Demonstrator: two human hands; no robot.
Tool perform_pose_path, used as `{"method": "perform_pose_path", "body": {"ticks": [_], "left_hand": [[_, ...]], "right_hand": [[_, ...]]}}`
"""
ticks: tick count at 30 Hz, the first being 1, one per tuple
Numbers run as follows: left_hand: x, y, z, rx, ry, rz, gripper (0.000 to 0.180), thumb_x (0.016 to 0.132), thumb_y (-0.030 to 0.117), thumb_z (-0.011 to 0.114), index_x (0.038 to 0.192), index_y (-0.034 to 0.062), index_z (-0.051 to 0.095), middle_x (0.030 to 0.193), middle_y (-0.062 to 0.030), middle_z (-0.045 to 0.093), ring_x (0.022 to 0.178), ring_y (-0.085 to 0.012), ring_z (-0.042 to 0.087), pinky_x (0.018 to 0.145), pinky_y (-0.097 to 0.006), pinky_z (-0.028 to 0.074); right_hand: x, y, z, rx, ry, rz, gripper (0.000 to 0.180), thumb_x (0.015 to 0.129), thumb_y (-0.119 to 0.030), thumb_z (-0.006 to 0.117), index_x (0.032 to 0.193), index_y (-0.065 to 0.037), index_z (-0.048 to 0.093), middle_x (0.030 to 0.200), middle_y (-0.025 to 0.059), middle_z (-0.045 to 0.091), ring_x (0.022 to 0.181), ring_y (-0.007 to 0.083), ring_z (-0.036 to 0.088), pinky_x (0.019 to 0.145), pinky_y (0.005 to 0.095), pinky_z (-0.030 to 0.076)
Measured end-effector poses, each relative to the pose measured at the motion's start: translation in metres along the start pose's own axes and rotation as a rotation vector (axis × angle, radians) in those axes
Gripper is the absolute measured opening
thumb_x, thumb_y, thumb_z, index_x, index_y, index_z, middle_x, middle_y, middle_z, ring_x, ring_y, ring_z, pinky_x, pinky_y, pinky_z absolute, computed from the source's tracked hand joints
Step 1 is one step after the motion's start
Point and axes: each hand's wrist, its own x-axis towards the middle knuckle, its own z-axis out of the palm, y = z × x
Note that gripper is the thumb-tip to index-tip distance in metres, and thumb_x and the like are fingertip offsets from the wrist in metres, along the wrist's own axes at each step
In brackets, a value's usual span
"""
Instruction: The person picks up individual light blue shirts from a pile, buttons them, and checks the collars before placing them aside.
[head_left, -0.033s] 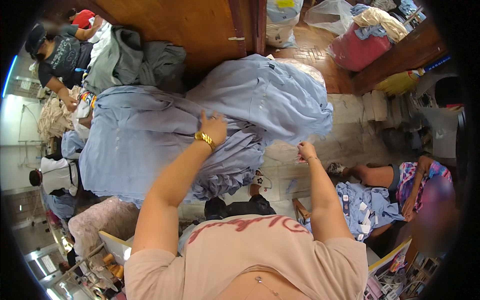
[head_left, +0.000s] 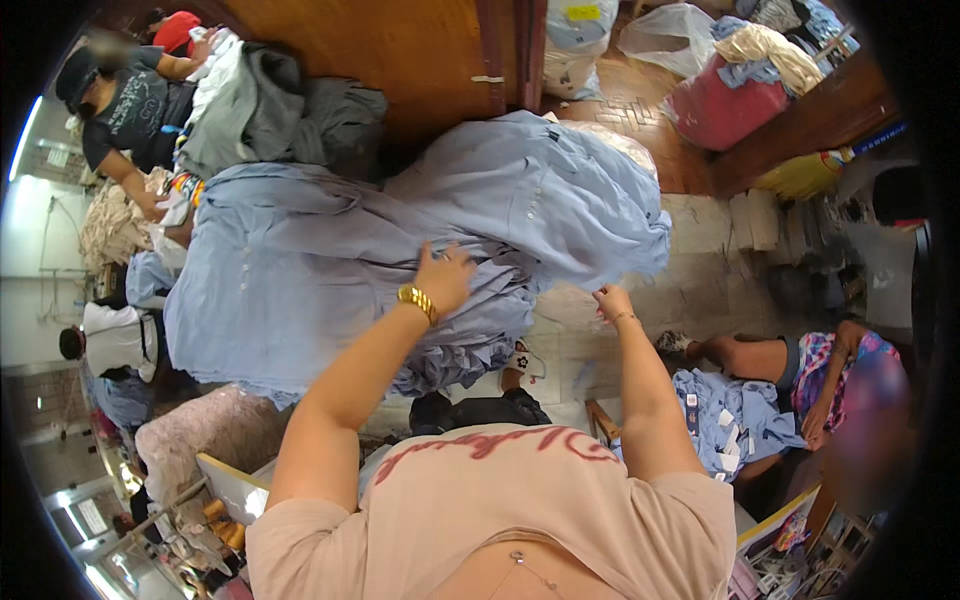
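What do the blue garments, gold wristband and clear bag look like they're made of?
Blue garments: matte cloth, perhaps cotton or a blend, from the soft folds. Gold wristband: probably polished metal, from its bright glints; whether plated, I can't tell. Clear bag: likely thin, glossy plastic, being see-through and crinkled.

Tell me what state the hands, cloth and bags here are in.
Left hand, fingers spread
Blue garments beneath it, layered, wrinkled
Right hand, fingers drawn together; grip unclear
Grey cloth, heaped, creased
Red sack, bulging
Clear plastic bag, crumpled
Pale bag, bulging
Garments at lower right, heaped, rumpled
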Motion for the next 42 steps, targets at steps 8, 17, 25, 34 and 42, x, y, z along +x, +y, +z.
{"method": "perform_pose_path", "body": {"ticks": [8,17,25,34,42], "left_hand": [[-0.171,-0.03,0.009,-0.756,0.473,0.029,0.024,0.077,0.009,0.056,0.1,0.0092,0.06,0.104,-0.0074,0.061,0.098,-0.0266,0.054,0.093,-0.036,0.038],[-0.341,-0.241,0.046,-0.18,1.162,-0.805,0.015,0.077,0.011,0.057,0.09,0.0069,0.062,0.1,-0.0089,0.06,0.098,-0.0263,0.053,0.088,-0.038,0.037],[-0.397,-0.335,0.056,-0.83,0.963,-0.831,0.033,0.08,0.034,0.064,0.083,0.0014,0.059,0.066,-0.0027,0.054,0.063,-0.0162,0.05,0.059,-0.028,0.04],[-0.394,-0.366,0.046,-2.75,0.744,0.097,0.036,0.082,0.016,0.048,0.111,-0.0052,0.048,0.109,-0.0153,0.056,0.097,-0.0242,0.056,0.089,-0.036,0.043],[-0.426,-0.38,0.043,-2.037,0.974,-0.176,0.026,0.092,0.021,0.046,0.107,0.0018,0.056,0.103,-0.0078,0.06,0.096,-0.0169,0.055,0.085,-0.03,0.043]], "right_hand": [[-0.01,-0.019,0.052,-0.153,0.29,-0.401,0.033,0.08,-0.028,0.058,0.097,-0.001,0.051,0.085,0.0149,0.061,0.077,0.0241,0.059,0.068,0.034,0.044],[-0.142,-0.109,0.187,0.107,0.106,-0.82,0.014,0.084,-0.015,0.057,0.086,-0.001,0.056,0.074,0.0089,0.059,0.067,0.0115,0.051,0.06,0.0265,0.041],[-0.272,-0.155,0.33,0.597,0.429,-0.562,0.021,0.08,-0.019,0.065,0.082,-0.001,0.054,0.062,-0.0016,0.048,0.05,0.0081,0.04,0.044,0.0218,0.035],[-0.323,-0.18,0.323,1.289,0.454,-0.495,0.012,0.084,-0.017,0.055,0.077,-0.009,0.049,0.057,-0.0013,0.046,0.038,0.0074,0.038,0.037,0.0213,0.029],[-0.348,-0.163,0.317,1.584,-0.308,-0.106,0.019,0.086,-0.022,0.053,0.072,-0.012,0.049,0.046,-0.0019,0.035,0.036,0.0106,0.03,0.038,0.0244,0.028]]}}
